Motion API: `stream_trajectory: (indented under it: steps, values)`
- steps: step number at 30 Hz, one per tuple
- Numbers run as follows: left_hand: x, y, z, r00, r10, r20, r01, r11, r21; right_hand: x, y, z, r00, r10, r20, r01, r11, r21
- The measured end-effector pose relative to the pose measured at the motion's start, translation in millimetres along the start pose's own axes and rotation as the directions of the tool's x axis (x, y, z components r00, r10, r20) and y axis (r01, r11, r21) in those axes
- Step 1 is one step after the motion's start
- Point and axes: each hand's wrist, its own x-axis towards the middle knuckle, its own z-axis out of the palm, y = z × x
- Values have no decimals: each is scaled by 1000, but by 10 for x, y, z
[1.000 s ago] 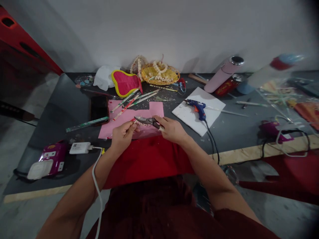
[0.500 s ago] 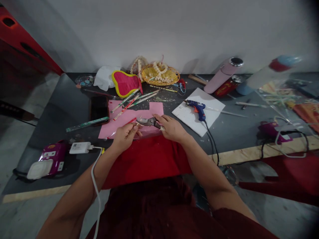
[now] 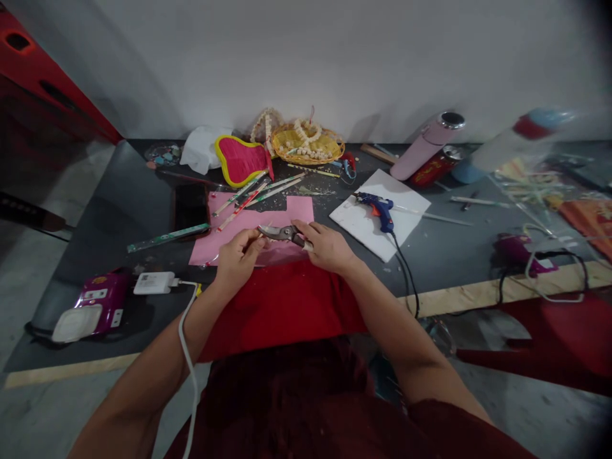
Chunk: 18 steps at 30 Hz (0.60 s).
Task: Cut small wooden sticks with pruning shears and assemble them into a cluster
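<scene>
My right hand (image 3: 329,247) is wrapped round the handles of a pair of pruning shears (image 3: 283,233), whose blades point left. Their tip reaches the fingers of my left hand (image 3: 237,260), which is pinched on a thin stick, mostly hidden by the fingers and blades. Both hands are over a pink sheet (image 3: 300,210) at the table's near edge. Several long, narrow sticks in printed wrappers (image 3: 243,205) lie just beyond, partly on the sheet. Another green-patterned wrapped stick (image 3: 168,238) rests to the left, across a dark phone (image 3: 190,207).
A blue glue gun (image 3: 377,209) lies on a white board (image 3: 351,220) to the right. At the back stand a wicker basket (image 3: 287,156), a pink flask (image 3: 425,150) and a red can (image 3: 437,167). A purple power socket (image 3: 102,296) with a white charger (image 3: 155,283) sits left.
My left hand has shifted slightly and closed nearer the shears' tip. The red-tipped length that showed beside its fingers is out of sight. The shears have moved slightly left.
</scene>
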Motion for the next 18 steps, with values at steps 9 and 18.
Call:
stream_trajectory:
  steps: [9, 18]
  values:
    - [0, 37, -35, 998, 10, 55, -12, 999, 38, -1, 11, -7, 1000, -5, 18, 5, 1000, -5]
    - [-27, 21, -19, 998, -37, 54, 39, 999, -36, -20, -20, -52, 999, -1, 38, 0, 1000, 14]
